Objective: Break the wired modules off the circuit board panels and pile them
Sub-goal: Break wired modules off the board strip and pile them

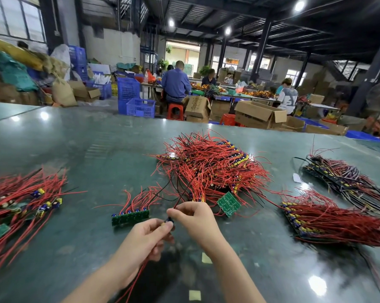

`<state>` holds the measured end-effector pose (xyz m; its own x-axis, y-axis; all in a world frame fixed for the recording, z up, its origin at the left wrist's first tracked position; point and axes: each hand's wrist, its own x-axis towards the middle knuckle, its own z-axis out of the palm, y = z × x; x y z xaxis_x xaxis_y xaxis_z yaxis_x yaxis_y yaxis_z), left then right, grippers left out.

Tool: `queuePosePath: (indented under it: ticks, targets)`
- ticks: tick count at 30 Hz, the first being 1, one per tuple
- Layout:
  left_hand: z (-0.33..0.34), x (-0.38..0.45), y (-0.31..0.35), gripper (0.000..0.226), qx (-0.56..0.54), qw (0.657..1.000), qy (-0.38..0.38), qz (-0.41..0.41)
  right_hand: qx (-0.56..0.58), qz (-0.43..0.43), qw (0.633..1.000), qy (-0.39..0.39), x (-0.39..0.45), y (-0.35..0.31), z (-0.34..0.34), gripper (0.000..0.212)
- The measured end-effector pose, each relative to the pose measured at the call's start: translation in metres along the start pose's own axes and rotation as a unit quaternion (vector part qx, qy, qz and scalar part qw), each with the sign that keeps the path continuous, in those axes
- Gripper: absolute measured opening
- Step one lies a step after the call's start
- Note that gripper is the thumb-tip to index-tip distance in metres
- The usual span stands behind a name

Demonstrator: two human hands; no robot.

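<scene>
Small wired module (169, 220) pinched between left hand (148, 236) and right hand (194, 216) above bench (75, 149) near edge, likely for snapping apart; strip panel (130, 217) just left, separated pile (18, 202) by left edge.

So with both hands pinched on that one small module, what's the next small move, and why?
Probably snap or pull the module free and drop it on the loose pile at left. Both the left hand and right hand pinch it, red wires trail from it, and a wired strip waits just beyond.
</scene>
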<state>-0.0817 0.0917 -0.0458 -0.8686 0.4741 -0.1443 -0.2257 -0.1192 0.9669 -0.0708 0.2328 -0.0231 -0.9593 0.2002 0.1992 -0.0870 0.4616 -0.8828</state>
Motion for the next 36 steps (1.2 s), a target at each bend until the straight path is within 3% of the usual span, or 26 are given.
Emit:
queuePosePath:
  ticks: [3,6,8,12,17,19,23,31,36]
  targets:
    - [0.001,-0.001,0.001,0.023,-0.013,0.999,0.018,0.033,0.045,0.003,0.999,0.001,-0.002,-0.003,0.003,0.026]
    - [0.004,-0.001,0.004,0.030,-0.071,0.995,0.029,0.057,0.162,0.046,0.986,0.010,-0.004,-0.005,0.007,0.018]
    - [0.005,0.000,0.005,0.032,-0.106,0.992,0.026,0.059,0.242,0.087,0.966,0.003,-0.005,-0.006,0.010,0.017]
    - [0.002,0.000,0.006,0.031,-0.103,0.994,0.018,0.046,0.292,0.120,0.949,0.019,-0.004,-0.006,0.006,0.020]
    - [0.001,-0.002,0.006,0.030,-0.086,0.996,-0.010,0.034,0.416,0.200,0.887,-0.002,0.001,-0.004,-0.002,0.013]
    - [0.000,-0.002,0.006,0.028,-0.080,0.996,-0.017,0.026,0.425,0.207,0.881,0.022,0.003,-0.002,-0.003,0.014]
    - [-0.002,-0.002,0.004,0.030,-0.049,0.998,-0.026,0.003,0.443,0.220,0.855,0.157,0.009,0.005,-0.026,0.013]
    - [0.002,-0.005,-0.001,0.019,0.003,0.996,-0.068,-0.050,0.479,0.211,0.833,0.178,0.010,0.010,-0.049,0.017]
    - [0.002,-0.007,0.001,0.026,0.106,0.989,-0.097,-0.026,0.421,0.196,0.855,0.233,0.009,0.015,-0.057,0.015]
